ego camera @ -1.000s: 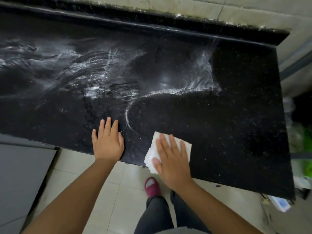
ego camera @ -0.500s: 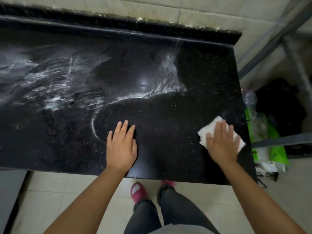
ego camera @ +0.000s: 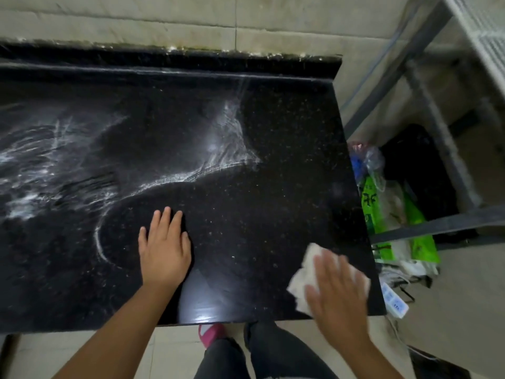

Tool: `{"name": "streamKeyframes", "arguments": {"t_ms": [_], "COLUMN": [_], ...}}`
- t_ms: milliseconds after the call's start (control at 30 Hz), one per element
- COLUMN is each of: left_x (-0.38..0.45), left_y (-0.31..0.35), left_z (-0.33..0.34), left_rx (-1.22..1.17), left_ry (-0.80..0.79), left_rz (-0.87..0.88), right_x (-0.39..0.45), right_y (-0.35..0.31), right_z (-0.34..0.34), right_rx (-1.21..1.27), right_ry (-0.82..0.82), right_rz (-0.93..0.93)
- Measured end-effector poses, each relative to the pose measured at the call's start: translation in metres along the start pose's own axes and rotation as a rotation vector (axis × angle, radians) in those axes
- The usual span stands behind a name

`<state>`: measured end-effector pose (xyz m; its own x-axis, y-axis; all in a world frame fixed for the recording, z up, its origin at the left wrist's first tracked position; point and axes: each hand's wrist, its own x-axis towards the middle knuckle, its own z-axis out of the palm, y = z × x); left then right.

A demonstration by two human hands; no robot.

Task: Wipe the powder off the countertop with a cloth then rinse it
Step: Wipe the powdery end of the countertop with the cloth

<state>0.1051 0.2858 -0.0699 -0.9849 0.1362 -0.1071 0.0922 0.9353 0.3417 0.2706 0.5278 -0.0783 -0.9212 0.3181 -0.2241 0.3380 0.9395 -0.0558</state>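
Note:
A black speckled countertop (ego camera: 273, 138) fills most of the view. White powder (ego camera: 54, 160) smears its left and middle in streaks, with a curved edge around a wiped dark patch. My right hand (ego camera: 337, 292) presses flat on a crumpled white cloth (ego camera: 303, 277) at the counter's front right corner; the hand is motion-blurred. My left hand (ego camera: 164, 247) rests flat on the wiped area near the front edge, fingers straight.
A tiled wall (ego camera: 246, 20) runs behind the counter. To the right stand a grey metal rack (ego camera: 426, 225), green and clear plastic bags (ego camera: 382, 214) and a dark bin. My legs and a pink shoe (ego camera: 209, 333) show on the floor tiles below.
My right hand slid the cloth from the front middle to the right side, then back toward the front right corner. My left hand stays flat on the counter. The view has shifted right.

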Motion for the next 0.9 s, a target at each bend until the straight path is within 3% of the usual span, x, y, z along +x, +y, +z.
{"name": "streamKeyframes", "arguments": {"t_ms": [133, 267, 467, 633, 767, 900], "left_x": [0.001, 0.003, 0.002, 0.004, 0.003, 0.002], "left_y": [0.002, 0.002, 0.003, -0.002, -0.002, -0.001], "left_z": [0.008, 0.009, 0.01, 0.012, 0.01, 0.01], "left_rx": [0.04, 0.081, 0.038, 0.037, 0.037, 0.008], "left_ry": [0.01, -0.01, 0.052, 0.096, 0.096, 0.107], "left_rz": [-0.032, -0.037, -0.079, -0.12, -0.121, -0.128], "right_x": [0.037, 0.115, 0.2, 0.146, 0.089, 0.089], "right_y": [0.021, 0.002, -0.095, -0.149, -0.105, -0.014], "right_z": [-0.021, -0.04, -0.052, -0.028, -0.011, -0.02], "right_rx": [0.079, 0.067, 0.065, -0.013, -0.071, -0.15], "right_ry": [-0.012, -0.023, -0.064, -0.03, -0.044, -0.003], "right_rz": [0.224, 0.219, -0.083, -0.54, -0.712, -0.617]}}
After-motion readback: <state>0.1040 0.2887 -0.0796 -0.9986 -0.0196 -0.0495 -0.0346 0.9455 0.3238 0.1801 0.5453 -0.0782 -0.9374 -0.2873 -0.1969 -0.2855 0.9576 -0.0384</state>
